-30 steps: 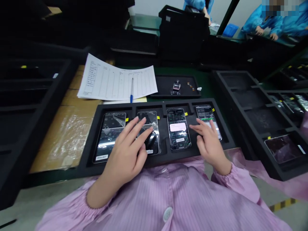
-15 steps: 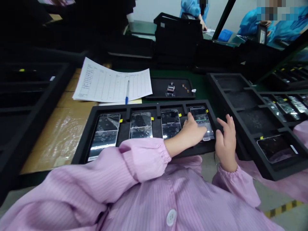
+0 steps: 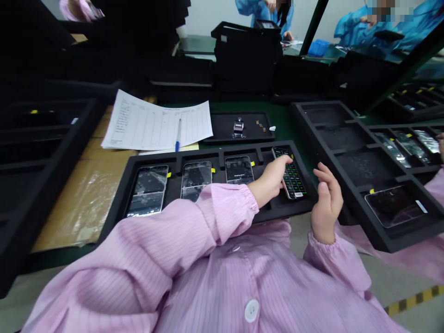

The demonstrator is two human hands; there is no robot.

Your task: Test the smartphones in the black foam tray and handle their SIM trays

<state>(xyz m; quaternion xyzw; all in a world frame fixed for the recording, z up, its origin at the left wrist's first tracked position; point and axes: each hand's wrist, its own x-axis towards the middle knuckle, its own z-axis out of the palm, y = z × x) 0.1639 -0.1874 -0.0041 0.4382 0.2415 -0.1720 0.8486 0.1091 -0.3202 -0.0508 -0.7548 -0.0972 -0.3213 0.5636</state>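
A long black foam tray (image 3: 217, 151) lies before me, with several smartphones in its compartments. In the rightmost compartment is a smartphone (image 3: 295, 181) whose lit screen shows a grid with green marks; its left edge looks slightly raised. My left hand (image 3: 272, 179) reaches across and grips that phone by its left side, thumb over the upper screen and the other fingers partly hidden at the edge. Just right of the tray, my right hand (image 3: 326, 203) is held in the air, fingers apart and nothing in it. My left sleeve covers parts of the neighbouring phone (image 3: 239, 169) and another phone (image 3: 196, 178).
Behind the tray are a printed sheet (image 3: 156, 122), a blue pen (image 3: 178, 138) and a shallow black tray (image 3: 222, 125) with small parts. Another foam tray (image 3: 333, 157) at right holds one phone (image 3: 395, 206). Black trays are stacked at the back; people work beyond.
My left thumb has moved up the screen, and the phone now looks slightly tilted. Its display has changed from a dark list with a green bar to a green-marked grid. My right hand stays open.
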